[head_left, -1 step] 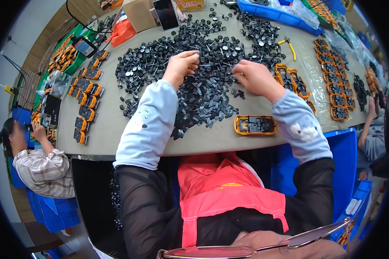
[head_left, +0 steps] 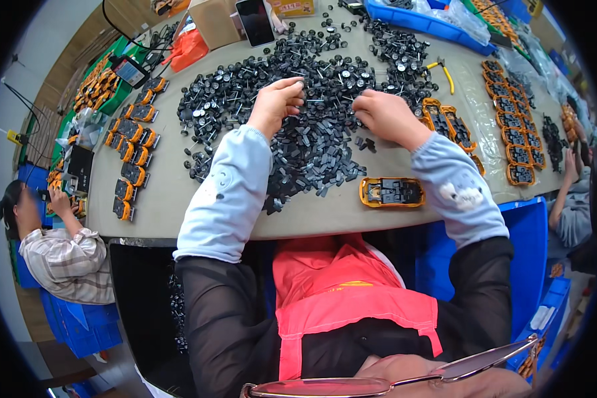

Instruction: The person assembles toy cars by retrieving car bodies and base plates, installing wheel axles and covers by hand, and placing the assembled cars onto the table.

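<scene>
Both my hands are above a heap of small black parts. My left hand [head_left: 278, 106] is closed, its thumb and fingers drawn together over the toy wheels and axles [head_left: 215, 93]. To its right my right hand [head_left: 388, 118] has its fingers curled in a pinch, knuckles up. Whatever either pinch holds is too small or hidden to make out. Small flat black pieces [head_left: 312, 156] lie heaped below and between the hands. An orange toy car body [head_left: 392, 192] with a black inside rests underside up near the table's front edge, below my right hand.
Rows of orange car bodies stand left [head_left: 134, 174] and right [head_left: 514, 136]. Yellow-handled pliers [head_left: 450, 76] lie beyond my right hand. At the back are a phone [head_left: 254, 23], a cardboard box [head_left: 213, 23] and a blue tray [head_left: 431, 25]. Co-workers sit left [head_left: 69, 259] and right [head_left: 572, 205].
My right hand has shifted slightly left, toward my left hand. The left hand and the parts on the table look nearly unchanged.
</scene>
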Demonstrator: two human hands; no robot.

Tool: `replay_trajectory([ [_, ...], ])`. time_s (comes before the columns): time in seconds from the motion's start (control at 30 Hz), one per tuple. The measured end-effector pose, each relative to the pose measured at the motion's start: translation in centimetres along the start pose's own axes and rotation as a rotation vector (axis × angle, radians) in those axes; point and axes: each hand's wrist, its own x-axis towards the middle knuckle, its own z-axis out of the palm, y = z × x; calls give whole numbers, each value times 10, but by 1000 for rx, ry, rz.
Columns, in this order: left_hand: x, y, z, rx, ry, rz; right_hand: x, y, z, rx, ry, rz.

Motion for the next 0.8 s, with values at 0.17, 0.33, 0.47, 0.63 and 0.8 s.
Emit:
replay_trajectory([
  [0.17,-62,7,2,226,35,105,26,4,25,-174,-53,119],
  [0.33,-116,-26,11,396,-89,231,36,22,3,341,26,277],
  [0.47,-155,-36,40,650,-218,532,-2,11,-21,457,131,144],
  [0.63,-170,-46,86,718,-356,743,-123,-31,-52,462,110,197],
  [0.8,-161,-62,107,814,-390,699,-191,-48,-43,433,171,259],
])
